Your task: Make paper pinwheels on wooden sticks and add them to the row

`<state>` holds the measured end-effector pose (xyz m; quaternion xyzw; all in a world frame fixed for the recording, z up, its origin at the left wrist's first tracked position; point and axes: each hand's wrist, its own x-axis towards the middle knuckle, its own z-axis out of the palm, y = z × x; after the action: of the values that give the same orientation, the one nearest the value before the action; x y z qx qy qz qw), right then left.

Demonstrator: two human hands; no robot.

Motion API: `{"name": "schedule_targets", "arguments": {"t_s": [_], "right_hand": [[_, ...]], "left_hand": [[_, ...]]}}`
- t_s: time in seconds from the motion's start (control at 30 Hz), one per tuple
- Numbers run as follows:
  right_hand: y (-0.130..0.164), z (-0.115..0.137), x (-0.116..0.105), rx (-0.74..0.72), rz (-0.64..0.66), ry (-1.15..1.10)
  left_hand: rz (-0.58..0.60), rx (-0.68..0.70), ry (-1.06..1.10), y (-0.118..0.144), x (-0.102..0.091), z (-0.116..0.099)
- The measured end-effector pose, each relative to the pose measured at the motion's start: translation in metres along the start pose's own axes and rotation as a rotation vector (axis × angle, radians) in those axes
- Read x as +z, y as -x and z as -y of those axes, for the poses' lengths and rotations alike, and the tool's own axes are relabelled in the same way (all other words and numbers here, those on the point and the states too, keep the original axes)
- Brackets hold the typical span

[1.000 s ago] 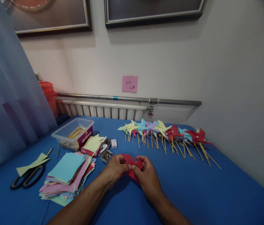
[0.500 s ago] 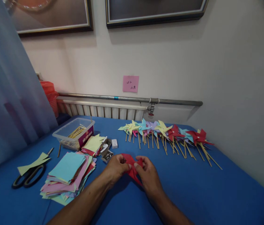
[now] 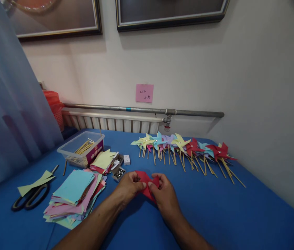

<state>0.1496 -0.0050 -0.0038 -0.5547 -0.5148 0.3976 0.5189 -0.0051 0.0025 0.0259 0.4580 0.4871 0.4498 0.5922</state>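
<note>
Head view looks down on a blue counter [image 3: 214,211], where both hands meet over a piece of red paper [image 3: 147,180] lying near the front middle of the counter. The left hand [image 3: 129,187] pinches the paper's left part, its fingers [image 3: 136,179] closed on the folded edge; the right hand [image 3: 164,194] grips the right part, its fingers [image 3: 154,183] curled shut on the sheet, thumbs nearly touching. Taking the red paper as the landmark: just beyond it to the left sits a small open box of metal pins [image 3: 119,172], with a little white box [image 3: 127,159] beside that. Farther left of the red paper lies a thick stack of coloured paper squares [image 3: 74,194], a pale blue sheet on top, and beyond the stack a smaller pile of cut yellow sheets [image 3: 103,160]. Behind these stands a clear plastic tub [image 3: 80,147] holding wooden sticks. Well to the left of the red paper, black-handled scissors [image 3: 29,198] lie on the counter with a yellow-green paper scrap [image 3: 36,182] across them. Beyond the red paper and to its right, a row of finished pinwheels [image 3: 186,147] on wooden sticks lies along the back of the counter, in yellow, blue, purple and red. On the wall above is a pink note [image 3: 144,93].
</note>
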Motion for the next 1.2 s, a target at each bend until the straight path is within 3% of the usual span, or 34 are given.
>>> {"name": "schedule_targets", "arguments": {"t_s": [0.6,1.2], "right_hand": [[0.013,0.026,-0.003,-0.052,-0.058,0.231],[0.003,0.008,-0.003,-0.028,-0.017,0.125]], "left_hand": [[-0.035,0.006,0.052,0.0,0.002,0.002],[0.008,0.019,0.053,-0.002,0.0,0.004]]}}
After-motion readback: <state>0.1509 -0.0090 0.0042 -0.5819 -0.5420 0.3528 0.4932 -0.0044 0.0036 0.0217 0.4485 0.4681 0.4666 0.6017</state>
